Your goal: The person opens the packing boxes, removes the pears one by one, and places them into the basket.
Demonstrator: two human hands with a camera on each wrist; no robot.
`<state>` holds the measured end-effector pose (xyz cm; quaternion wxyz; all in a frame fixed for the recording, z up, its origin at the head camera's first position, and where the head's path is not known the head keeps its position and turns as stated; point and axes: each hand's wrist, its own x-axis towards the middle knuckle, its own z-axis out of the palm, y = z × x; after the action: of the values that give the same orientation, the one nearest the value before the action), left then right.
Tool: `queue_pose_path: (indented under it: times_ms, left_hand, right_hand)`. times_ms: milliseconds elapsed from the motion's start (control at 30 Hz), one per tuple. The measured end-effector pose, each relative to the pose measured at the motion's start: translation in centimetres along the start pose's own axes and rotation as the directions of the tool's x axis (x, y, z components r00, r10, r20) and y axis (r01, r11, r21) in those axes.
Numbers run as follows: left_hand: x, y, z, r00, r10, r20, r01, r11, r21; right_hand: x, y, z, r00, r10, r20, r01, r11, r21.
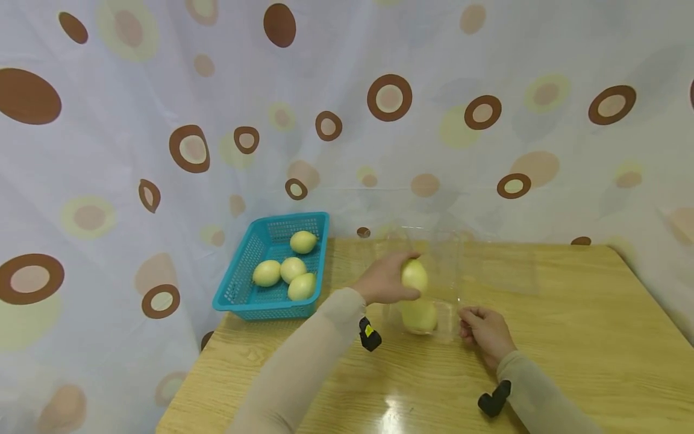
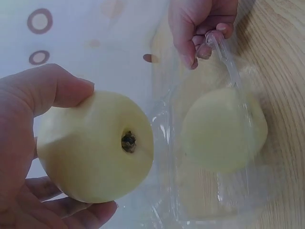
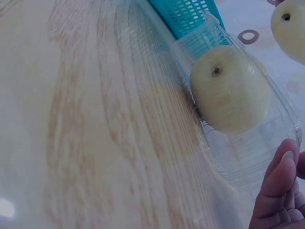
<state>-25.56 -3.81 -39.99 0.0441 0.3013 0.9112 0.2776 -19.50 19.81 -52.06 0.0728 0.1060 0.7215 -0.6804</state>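
My left hand (image 1: pixel 386 280) grips a pale yellow pear (image 1: pixel 414 275), thumb on one side and fingers round the other; the pear's dark calyx shows in the left wrist view (image 2: pixel 128 141). This pear is held just above a clear plastic clamshell box (image 1: pixel 447 322), whose see-through lid stands raised behind. Inside the box lies another pear (image 3: pixel 231 90), seen through the plastic in both wrist views. At the box's right edge, my right hand (image 1: pixel 486 333) pinches the plastic rim between thumb and fingers.
A blue perforated basket (image 1: pixel 222 301) stands on the left of the wooden table (image 1: pixel 575 325), with several pears (image 1: pixel 293 269) in it. Behind the table hangs a spotted curtain (image 1: pixel 347 150). The table's right edge (image 1: pixel 650 301) slopes away at the far right.
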Motion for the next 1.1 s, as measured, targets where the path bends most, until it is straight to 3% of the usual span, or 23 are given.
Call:
queue_pose_path:
  times_ms: [400, 533, 667, 1100]
  left_hand:
    - [-2.3, -3.0, -3.6, 0.996, -0.083, -0.018, 0.081, 0.993, -0.087]
    - [-3.2, -4.5, -5.1, 0.991, -0.126, -0.053, 0.122, 0.99, -0.067]
    - [-4.2, -6.3, -6.5, 0.979, -0.182, -0.097, 0.182, 0.983, -0.01]
    - [-8.5, -11.3, -10.8, 0.932, -0.326, -0.161, 0.33, 0.944, 0.001]
  right_hand:
    - [0.2, 0.8, -0.1, 1.0, -0.011, -0.012, 0.011, 1.0, -0.001]
    - [0.2, 0.9, -0.3, 1.0, -0.005, -0.009, 0.005, 1.0, 0.016]
    - [-0.1, 0.8, -0.3, 1.0, -0.002, -0.001, 0.002, 0.999, 0.038]
    - [-0.6, 1.2, -0.3, 0.999, 0.009, 0.038, -0.012, 0.996, 0.092]
